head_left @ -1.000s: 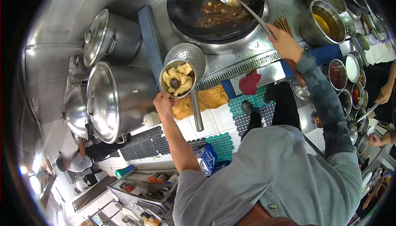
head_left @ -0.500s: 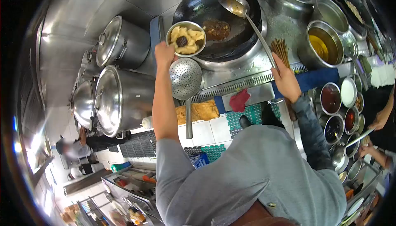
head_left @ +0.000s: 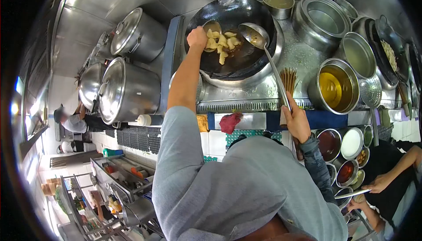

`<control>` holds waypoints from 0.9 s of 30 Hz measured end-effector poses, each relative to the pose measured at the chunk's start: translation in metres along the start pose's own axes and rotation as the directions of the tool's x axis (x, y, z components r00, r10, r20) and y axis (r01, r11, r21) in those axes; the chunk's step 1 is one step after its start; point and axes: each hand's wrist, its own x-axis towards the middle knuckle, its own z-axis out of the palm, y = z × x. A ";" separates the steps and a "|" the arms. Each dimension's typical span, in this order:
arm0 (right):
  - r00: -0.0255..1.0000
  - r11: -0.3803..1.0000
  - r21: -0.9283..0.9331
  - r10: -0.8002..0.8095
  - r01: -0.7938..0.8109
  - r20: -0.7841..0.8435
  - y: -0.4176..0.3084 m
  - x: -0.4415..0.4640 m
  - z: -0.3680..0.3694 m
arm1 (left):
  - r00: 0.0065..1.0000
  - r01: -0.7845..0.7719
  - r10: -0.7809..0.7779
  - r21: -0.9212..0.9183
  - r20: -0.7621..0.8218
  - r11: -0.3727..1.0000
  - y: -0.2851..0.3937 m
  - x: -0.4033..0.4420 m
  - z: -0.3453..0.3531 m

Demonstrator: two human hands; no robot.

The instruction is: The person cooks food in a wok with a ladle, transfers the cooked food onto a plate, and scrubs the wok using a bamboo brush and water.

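Note:
My left hand (head_left: 197, 38) is closed on a small metal bowl (head_left: 212, 25), tipped over the left side of a black wok (head_left: 246, 10). Pale yellow chunks of food (head_left: 226, 44) lie in and below the bowl, over brown sauce in the wok. The dark lump seen earlier is not visible. My right hand (head_left: 297, 122) grips the long handle of a ladle (head_left: 255, 35), whose bowl rests inside the wok, right of the food. Behind my left forearm, a perforated skimmer (head_left: 200, 90) is mostly hidden.
Large lidded pots (head_left: 118, 93) stand at the left. A bamboo brush (head_left: 289, 79) and a pot of yellow oil (head_left: 332, 87) sit right of the wok. A red cloth (head_left: 230, 122) lies on the front ledge. Sauce containers (head_left: 329, 145) and another person's hands (head_left: 379, 183) are at the lower right.
My left hand has moved up and right over the wok and tilted the bowl, and the yellow chunks have spilled into it. My right hand still holds the ladle. The view has shifted.

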 end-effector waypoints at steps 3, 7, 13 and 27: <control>0.999 1.000 -0.002 0.020 -0.020 0.029 0.004 0.006 -0.010 | 1.000 -0.004 0.004 -0.011 -0.027 1.000 0.008 -0.001 -0.007; 0.999 0.994 -0.106 -0.023 0.026 0.029 0.012 0.019 -0.016 | 0.995 -0.064 0.064 0.000 -0.080 0.998 0.019 -0.004 -0.017; 0.996 0.987 -0.147 -0.058 0.066 0.061 0.010 0.032 -0.024 | 0.919 -0.256 0.271 0.088 -0.288 0.963 0.022 -0.017 -0.024; 0.944 0.537 -0.785 -0.273 0.307 0.182 0.030 0.190 0.007 | 0.826 0.090 -0.564 -0.989 0.007 0.120 -0.023 -0.149 -0.091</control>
